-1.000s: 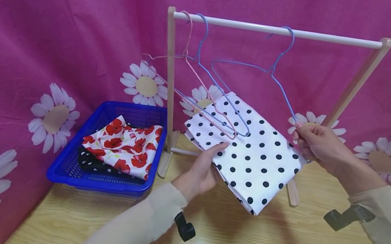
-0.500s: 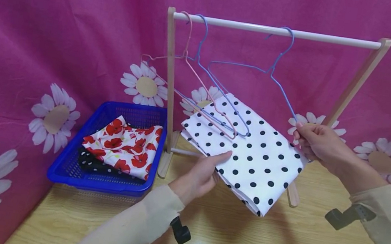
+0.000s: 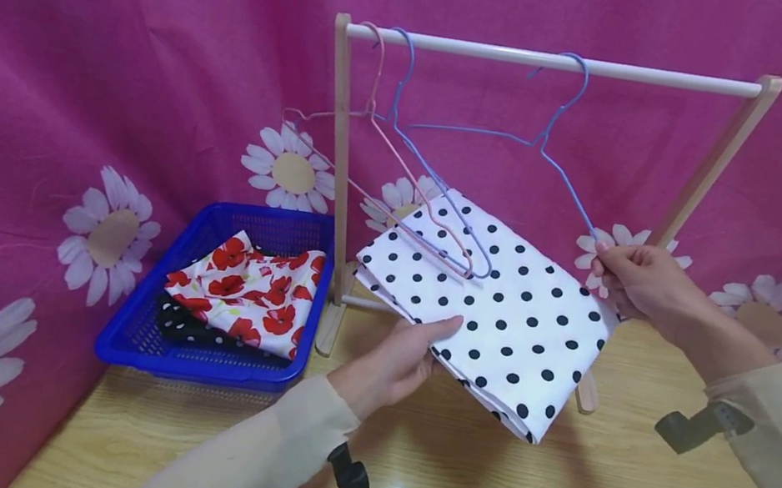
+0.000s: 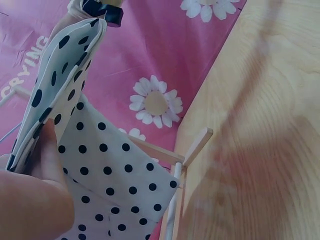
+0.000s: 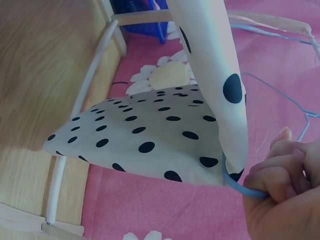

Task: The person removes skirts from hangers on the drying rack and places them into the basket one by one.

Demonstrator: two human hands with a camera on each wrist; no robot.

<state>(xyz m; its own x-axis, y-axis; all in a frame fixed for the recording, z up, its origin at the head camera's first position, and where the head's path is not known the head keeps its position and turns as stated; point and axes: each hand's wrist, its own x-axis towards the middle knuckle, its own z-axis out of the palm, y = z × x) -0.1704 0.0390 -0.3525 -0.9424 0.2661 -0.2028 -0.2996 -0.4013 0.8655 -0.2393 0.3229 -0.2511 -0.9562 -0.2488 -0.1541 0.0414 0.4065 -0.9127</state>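
A white cloth with black polka dots (image 3: 516, 322) hangs folded over the lower bar of a blue wire hanger (image 3: 561, 111), whose hook is on the rack's rail. My right hand (image 3: 646, 286) grips that hanger's right corner. In the right wrist view, the blue wire (image 5: 245, 190) runs out of the cloth's fold into the curled fingers. My left hand (image 3: 391, 366) pinches the cloth's near edge, thumb on top and fingers beneath. From the left wrist, the layered edge of the dotted cloth (image 4: 107, 170) rises above the hand. Most of the lower bar is hidden inside the cloth.
A pink hanger (image 3: 378, 73) and another blue hanger (image 3: 402, 87) hang at the rail's left, overlapping the cloth. The rack (image 3: 659, 77) has wooden legs and a white rail. Left of it, a blue basket (image 3: 212, 372) holds red-flowered cloth (image 3: 254, 295) and black dotted cloth (image 3: 196, 330).
The cloth's near corner has shifted right and toward me, and its left end has slid slightly left. My left hand has moved a little nearer; the right hand keeps its grip on the hanger.
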